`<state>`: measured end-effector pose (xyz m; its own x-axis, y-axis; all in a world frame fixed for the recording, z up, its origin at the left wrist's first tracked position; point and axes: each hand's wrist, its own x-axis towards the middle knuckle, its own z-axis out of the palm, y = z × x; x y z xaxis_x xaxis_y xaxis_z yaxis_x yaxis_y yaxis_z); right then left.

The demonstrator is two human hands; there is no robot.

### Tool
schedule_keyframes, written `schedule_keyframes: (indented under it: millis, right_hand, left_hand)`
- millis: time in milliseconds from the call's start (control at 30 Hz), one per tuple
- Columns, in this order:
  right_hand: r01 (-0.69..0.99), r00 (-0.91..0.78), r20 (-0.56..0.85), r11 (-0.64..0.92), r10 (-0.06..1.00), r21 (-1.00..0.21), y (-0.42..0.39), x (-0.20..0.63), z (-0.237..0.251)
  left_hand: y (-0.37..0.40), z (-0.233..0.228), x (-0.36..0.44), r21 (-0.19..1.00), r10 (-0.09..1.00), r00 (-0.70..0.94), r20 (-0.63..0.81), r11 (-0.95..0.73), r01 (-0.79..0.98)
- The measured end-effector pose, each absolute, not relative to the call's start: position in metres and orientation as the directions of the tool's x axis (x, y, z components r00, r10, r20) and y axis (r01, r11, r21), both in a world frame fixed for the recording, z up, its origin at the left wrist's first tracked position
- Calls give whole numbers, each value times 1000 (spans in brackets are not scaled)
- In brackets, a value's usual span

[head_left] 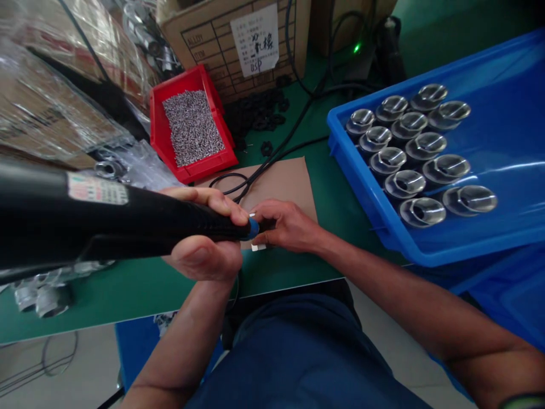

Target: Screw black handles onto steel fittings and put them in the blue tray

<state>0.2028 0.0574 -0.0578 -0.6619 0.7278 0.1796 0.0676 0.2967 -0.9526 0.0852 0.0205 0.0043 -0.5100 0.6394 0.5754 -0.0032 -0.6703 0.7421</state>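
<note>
My left hand (208,238) grips a long black electric screwdriver (106,221) with a blue tip collar (254,228), held pointing right. My right hand (285,224) sits just right of that tip, fingers closed over a small part on a brown cardboard pad (285,179); the part is mostly hidden, only a white bit (258,247) shows below the fingers. Both hands are over the green table (128,289) near its front edge.
A red bin (162,136) holds several small screws (191,128). A blue tray (502,147) at right carries several shiny metal cups (421,147). Black cables (276,150) run back toward cardboard boxes (238,40). Plastic-wrapped stock (51,85) lies left, metal fittings (42,298) at front left.
</note>
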Motion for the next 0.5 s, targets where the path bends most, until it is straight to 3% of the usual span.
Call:
schedule_keyframes:
  millis: [233, 500]
  right_hand:
    - [31, -646, 152, 224, 748, -974, 54, 205, -63]
    - [-5, -646, 100, 127, 757, -992, 51, 205, -67]
  left_hand:
    - [21, 22, 76, 766, 711, -518, 475, -624, -154]
    - [16, 30, 52, 748, 705, -533, 467, -637, -188]
